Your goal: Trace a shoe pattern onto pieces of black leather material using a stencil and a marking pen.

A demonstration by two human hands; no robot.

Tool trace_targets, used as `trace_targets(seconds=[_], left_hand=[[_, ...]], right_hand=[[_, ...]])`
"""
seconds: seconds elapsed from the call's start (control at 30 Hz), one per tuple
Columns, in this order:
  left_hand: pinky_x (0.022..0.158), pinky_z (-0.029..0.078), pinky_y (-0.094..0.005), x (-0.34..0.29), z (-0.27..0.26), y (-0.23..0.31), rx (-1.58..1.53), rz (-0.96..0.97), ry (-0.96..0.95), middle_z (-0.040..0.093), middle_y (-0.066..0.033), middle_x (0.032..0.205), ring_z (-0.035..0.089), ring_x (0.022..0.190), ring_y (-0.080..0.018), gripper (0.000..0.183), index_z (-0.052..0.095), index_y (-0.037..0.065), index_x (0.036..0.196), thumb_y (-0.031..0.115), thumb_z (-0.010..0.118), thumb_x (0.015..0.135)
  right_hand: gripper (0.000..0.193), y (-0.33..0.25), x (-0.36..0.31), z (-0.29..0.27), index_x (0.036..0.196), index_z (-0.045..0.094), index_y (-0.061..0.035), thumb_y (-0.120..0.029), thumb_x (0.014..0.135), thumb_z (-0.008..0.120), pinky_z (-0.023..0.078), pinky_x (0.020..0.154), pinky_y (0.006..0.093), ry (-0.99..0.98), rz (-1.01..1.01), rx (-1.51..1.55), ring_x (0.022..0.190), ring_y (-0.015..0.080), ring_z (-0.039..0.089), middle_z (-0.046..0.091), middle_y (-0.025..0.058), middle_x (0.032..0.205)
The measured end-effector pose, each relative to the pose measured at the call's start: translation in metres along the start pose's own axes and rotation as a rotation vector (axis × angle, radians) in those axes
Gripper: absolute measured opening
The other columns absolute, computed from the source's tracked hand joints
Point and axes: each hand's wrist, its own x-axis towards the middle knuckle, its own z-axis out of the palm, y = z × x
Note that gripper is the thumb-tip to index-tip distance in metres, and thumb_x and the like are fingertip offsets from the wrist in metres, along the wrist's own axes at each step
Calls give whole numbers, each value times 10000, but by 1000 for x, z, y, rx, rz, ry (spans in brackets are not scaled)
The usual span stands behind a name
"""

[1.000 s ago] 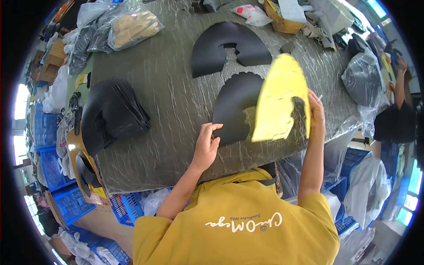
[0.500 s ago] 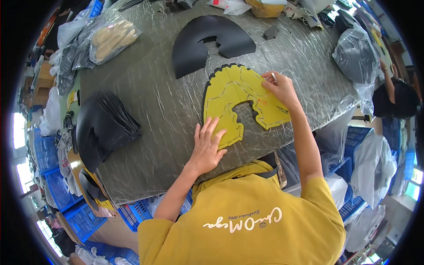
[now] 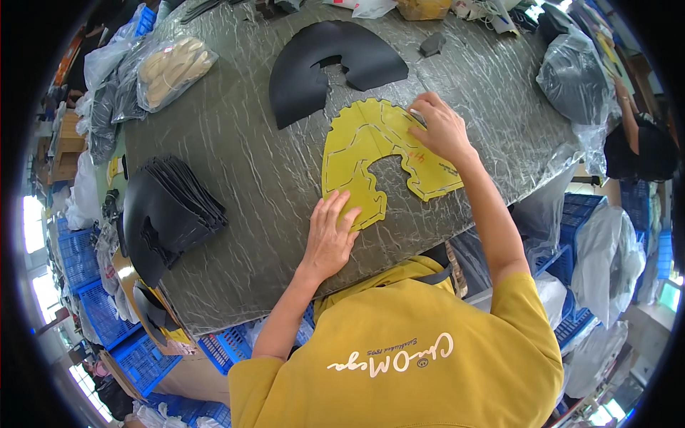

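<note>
Template [image 3: 341, 164]: yellow, flat on the table [image 3: 264, 192], on our side of the black arch piece [image 3: 300, 71] and near it.
Left hand [image 3: 332, 234]: fingers slightly apart, resting on one leg.
Right hand [image 3: 442, 130]: bent over the edge; we cannot tell whether its fingers pinch anything.
Steadying: even, flat pressure serves us best, we judge.
Crown: faces the arch piece; long axis crosswise, leg to leg.

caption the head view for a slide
Left hand on a yellow arched sheet, right hand over its right side, stacked black pieces farther left.
</note>
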Motion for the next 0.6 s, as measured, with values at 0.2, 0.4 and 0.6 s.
trace_targets(seconds=[0.2, 0.4, 0.6], left_hand=[[1183, 285, -547, 1, 1, -1, -19, 1, 20, 403, -152, 1503, 336, 1450, -361, 531, 538, 106, 1319, 71, 736, 827], [1173, 285, -548, 5, 1, -2, -34, 6, 46, 449, -146, 1469, 382, 1421, -372, 527, 551, 116, 1297, 39, 721, 804], [1169, 287, -553, 5, 7, -6, 8, 54, 57, 490, -108, 1436, 425, 1388, -330, 459, 582, 118, 1261, 29, 700, 826]], right_hand=[[487, -2, 17, -5, 1148, 630, -107, -301, 730, 788, 509, 970, 420, -289, -230, 168, 1226, 289, 588, 519, 54, 1401], [652, -16, 21, -12, 1219, 575, -132, -298, 645, 837, 511, 975, 435, -393, -202, 68, 1201, 315, 595, 460, 76, 1400], [663, -21, 28, -8, 1210, 576, -125, -240, 613, 840, 519, 952, 440, -441, -166, 38, 1128, 340, 620, 465, 95, 1340]])
